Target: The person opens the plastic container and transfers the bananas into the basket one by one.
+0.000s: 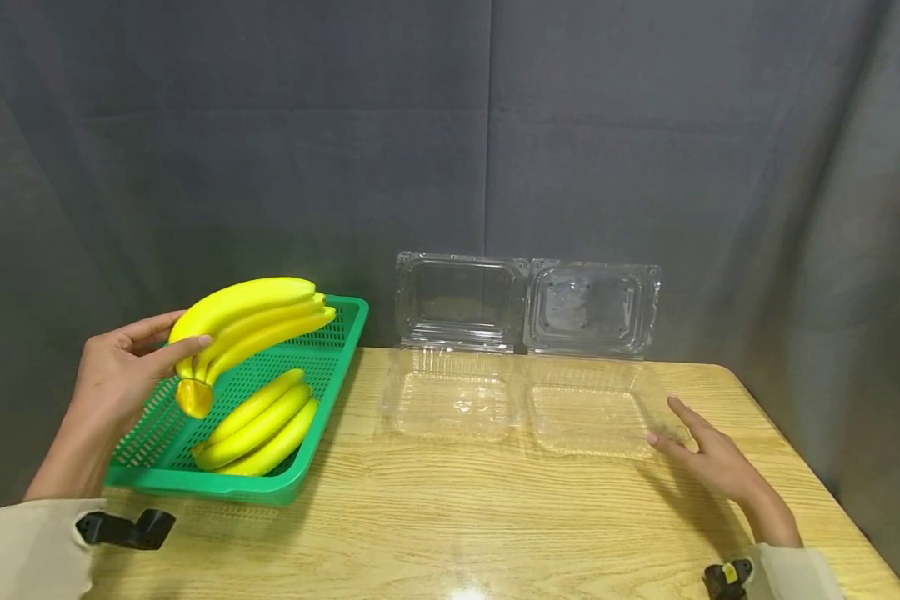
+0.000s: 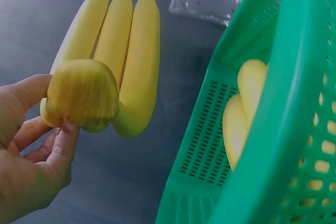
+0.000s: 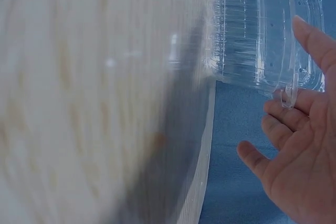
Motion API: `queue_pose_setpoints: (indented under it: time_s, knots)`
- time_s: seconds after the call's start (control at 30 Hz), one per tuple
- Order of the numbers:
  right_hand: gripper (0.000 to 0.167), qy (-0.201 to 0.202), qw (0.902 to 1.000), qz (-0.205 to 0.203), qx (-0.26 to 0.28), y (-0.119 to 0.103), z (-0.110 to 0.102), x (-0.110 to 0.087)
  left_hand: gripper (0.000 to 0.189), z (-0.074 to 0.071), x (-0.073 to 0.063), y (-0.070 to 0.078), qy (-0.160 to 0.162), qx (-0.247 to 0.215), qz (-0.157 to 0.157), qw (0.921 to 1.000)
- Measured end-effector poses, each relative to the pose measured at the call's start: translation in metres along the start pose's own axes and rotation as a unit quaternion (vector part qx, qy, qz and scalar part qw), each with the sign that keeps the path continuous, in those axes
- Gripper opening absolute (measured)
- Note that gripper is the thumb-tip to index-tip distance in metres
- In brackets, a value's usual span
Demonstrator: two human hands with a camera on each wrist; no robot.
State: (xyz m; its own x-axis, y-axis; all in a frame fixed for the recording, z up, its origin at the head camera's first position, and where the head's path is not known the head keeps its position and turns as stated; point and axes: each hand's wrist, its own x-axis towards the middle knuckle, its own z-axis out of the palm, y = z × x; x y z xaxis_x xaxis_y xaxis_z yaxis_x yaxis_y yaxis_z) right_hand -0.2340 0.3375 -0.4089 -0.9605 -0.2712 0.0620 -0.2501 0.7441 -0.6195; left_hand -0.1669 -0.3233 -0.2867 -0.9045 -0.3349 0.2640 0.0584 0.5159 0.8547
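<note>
A bunch of yellow bananas [image 1: 251, 321] is held up over the green basket [image 1: 322, 425] by my left hand [image 1: 116, 371], thumb and fingers pinching it near the brown-yellow stem end. In the left wrist view three bananas of that bunch [image 2: 142, 66] fan away from the hand [image 2: 37, 150]. A second bunch of bananas [image 1: 258, 425] lies inside the basket. Beside the right-hand clear plastic clamshell box [image 1: 588, 417], my right hand [image 1: 720, 462] is spread with nothing in its grasp. The right wrist view has its fingers close to the box's edge; contact is hard to tell.
Another clear clamshell box [image 1: 450, 404] stands left of the first, side by side on the wooden table [image 1: 450, 508]. Both lids are raised against the dark grey curtain [image 1: 420, 150]. The table's right edge runs just past my right hand.
</note>
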Motion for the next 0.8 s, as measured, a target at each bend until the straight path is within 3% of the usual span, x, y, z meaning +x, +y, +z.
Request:
queue_pose_setpoints:
  time_s: [0.33,0.53,0.8]
  knots:
    - [0.083,-0.003,1.0000,-0.003,-0.001,-0.002,0.000,0.000,0.072,-0.008,0.010,-0.022,0.001,-0.021,-0.032,0.9993]
    - [0.083,-0.003,1.0000,-0.002,-0.001,-0.003,-0.002,0.001,0.075,-0.010,0.016,-0.031,0.004,0.006,-0.046,0.9989]
    - [0.084,-0.003,1.0000,0.001,-0.003,-0.004,-0.001,0.000,0.075,-0.012,0.024,-0.041,0.000,0.006,-0.072,0.9974]
